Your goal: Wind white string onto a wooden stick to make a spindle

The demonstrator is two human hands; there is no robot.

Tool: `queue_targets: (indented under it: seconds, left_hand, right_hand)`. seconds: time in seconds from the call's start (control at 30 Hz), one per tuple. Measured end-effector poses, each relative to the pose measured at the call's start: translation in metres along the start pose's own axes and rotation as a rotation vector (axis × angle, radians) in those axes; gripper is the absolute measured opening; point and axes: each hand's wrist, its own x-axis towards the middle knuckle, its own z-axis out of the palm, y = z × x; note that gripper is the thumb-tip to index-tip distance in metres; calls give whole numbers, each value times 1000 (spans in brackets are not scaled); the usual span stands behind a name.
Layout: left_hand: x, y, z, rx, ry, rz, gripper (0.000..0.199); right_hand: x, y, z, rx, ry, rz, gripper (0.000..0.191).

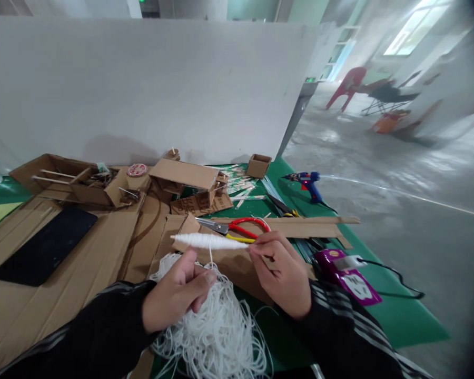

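Note:
A thin wooden stick wound with white string (pixel 205 241) is held level above the table, thickest in the middle and tapering at both ends. My right hand (pixel 284 273) pinches its right end between thumb and fingers. Below its left half, my left hand (pixel 179 289) is closed, and a strand of white string (pixel 210 257) runs from the winding down to its thumb. Under both hands lies a big loose heap of white string (pixel 221 337), partly hidden by my left hand.
Scissors with red handles (pixel 247 227) lie just behind the stick. Cardboard boxes (pixel 185 173) stand along the partition, and a black phone (pixel 47 245) rests at left. On the right are a blue glue gun (pixel 310 184) and a purple power strip (pixel 345 276) with a cable.

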Motion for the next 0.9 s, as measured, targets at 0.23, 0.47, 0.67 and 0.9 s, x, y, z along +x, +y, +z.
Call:
queue_targets:
  seconds: [0.23,0.47,0.67,0.9]
  left_hand:
    - [2,0,2,5,11,-33,59]
    - [2,4,0,-5,103,38,46]
    - [4,-2,-1,-49,161,90,40]
    - [4,-4,-2,-69,190,122,39]
  right_hand:
    - [0,1,1,25,6,36,17]
    - [0,1,0,6,-58,34,14]
    - [2,2,-2,26,-143,-33,15]
    - [-1,2,-3,58,-260,37,14]
